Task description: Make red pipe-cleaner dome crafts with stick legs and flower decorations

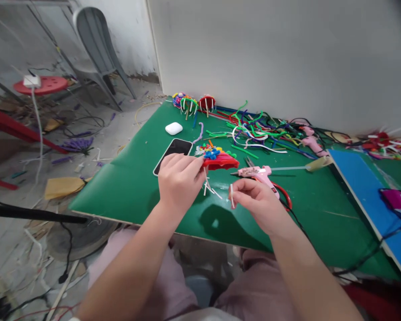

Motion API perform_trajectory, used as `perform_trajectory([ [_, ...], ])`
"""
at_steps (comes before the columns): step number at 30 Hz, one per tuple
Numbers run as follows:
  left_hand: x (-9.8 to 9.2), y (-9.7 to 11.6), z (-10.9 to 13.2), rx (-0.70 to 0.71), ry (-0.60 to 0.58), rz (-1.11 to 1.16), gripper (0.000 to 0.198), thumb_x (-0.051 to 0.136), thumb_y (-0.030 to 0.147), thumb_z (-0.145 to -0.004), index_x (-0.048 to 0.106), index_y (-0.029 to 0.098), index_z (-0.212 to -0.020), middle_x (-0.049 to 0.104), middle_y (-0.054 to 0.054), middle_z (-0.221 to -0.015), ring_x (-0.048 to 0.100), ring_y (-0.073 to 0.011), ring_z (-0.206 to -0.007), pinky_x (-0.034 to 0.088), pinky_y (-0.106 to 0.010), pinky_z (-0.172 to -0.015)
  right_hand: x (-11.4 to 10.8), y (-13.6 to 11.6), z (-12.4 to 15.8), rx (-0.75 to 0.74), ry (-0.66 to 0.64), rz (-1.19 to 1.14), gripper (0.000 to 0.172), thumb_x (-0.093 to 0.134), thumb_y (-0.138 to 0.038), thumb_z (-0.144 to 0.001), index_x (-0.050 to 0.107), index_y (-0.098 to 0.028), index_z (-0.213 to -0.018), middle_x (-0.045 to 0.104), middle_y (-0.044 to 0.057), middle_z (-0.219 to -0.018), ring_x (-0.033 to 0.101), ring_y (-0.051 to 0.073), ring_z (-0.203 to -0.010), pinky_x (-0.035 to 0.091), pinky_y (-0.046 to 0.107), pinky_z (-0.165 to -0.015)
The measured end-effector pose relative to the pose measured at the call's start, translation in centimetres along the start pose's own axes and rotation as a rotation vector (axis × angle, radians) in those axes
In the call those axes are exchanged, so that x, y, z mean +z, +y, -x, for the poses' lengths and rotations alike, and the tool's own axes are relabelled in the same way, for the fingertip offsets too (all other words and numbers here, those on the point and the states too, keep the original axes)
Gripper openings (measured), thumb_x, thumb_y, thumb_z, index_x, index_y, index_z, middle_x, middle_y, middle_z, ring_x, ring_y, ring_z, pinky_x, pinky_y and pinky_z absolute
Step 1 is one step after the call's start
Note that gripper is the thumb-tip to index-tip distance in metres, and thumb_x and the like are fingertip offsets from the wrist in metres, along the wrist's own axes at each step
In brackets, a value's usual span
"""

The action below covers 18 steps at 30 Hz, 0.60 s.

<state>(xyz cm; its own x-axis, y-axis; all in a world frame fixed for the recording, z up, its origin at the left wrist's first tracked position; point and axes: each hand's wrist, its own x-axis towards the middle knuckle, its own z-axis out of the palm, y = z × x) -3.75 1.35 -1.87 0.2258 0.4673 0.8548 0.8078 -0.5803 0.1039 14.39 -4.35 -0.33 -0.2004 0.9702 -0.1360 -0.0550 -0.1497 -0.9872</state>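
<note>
My left hand (180, 178) is closed on a small red umbrella-shaped pipe-cleaner craft (223, 161), which has a blue flower (211, 154) on its top. Between the thumb and fingertips of my right hand (254, 198) is a short white strip (231, 195), held upright a little to the right of the craft. Several white strips (208, 186) show below the red rim, by my left hand; some may lie on the table. Just beyond my right hand lies a pink glue gun (259, 173) with a glue stick in its back, over red-handled scissors (285, 194).
A phone (173, 149) and a white earbud case (173, 128) lie left on the green table (137, 178). Finished-looking crafts (207, 103) and tangled pipe cleaners (254, 125) line the back, near a second pink glue gun (312, 141). A blue board (364, 191) is at right.
</note>
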Motion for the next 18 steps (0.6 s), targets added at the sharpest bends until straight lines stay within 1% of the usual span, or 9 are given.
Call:
perform_trajectory([
  [5, 0.3, 1.0, -0.3, 0.032, 0.008, 0.027, 0.004, 0.059, 0.016, -0.076, 0.063, 0.017, -0.076, 0.066, -0.001, -0.066, 0.057, -0.0149, -0.064, 0.045, -0.029, -0.073, -0.5, 0.0, 0.6, 0.023, -0.042, -0.153, 0.007, 0.065, -0.022, -0.074, 0.061, -0.018, -0.069, 0.058, -0.003, -0.062, 0.053, 0.008, -0.055, 0.043, 0.022, -0.056],
  [11, 0.3, 1.5, -0.4, 0.041, 0.033, 0.005, 0.005, 0.059, 0.017, -0.076, 0.063, 0.020, -0.077, 0.066, 0.000, -0.067, 0.058, -0.0147, -0.065, 0.046, -0.030, -0.077, -0.6, -0.2, 0.9, 0.032, -0.124, -0.287, 0.009, 0.065, -0.023, -0.074, 0.061, -0.017, -0.069, 0.058, -0.003, -0.059, 0.053, 0.008, -0.052, 0.043, 0.021, -0.052],
  [14, 0.5, 1.5, -0.2, 0.019, 0.021, 0.002, 0.005, 0.059, 0.018, -0.077, 0.063, 0.019, -0.076, 0.066, -0.001, -0.066, 0.058, -0.0150, -0.065, 0.045, -0.029, -0.075, -0.3, 0.0, 0.9, 0.055, -0.131, -0.351, 0.007, 0.064, -0.021, -0.074, 0.060, -0.017, -0.070, 0.061, -0.002, -0.062, 0.055, 0.008, -0.053, 0.047, 0.021, -0.053],
  [18, 0.9, 0.8, 0.0, -0.048, -0.029, -0.035, 0.012, 0.056, 0.022, -0.080, 0.062, 0.019, -0.070, 0.064, 0.000, -0.063, 0.058, -0.0146, -0.063, 0.043, -0.028, -0.069, 0.1, 0.6, 0.6, 0.159, -0.103, -0.431, 0.007, 0.064, -0.022, -0.074, 0.058, -0.017, -0.073, 0.067, 0.000, -0.068, 0.062, 0.010, -0.056, 0.054, 0.024, -0.058],
])
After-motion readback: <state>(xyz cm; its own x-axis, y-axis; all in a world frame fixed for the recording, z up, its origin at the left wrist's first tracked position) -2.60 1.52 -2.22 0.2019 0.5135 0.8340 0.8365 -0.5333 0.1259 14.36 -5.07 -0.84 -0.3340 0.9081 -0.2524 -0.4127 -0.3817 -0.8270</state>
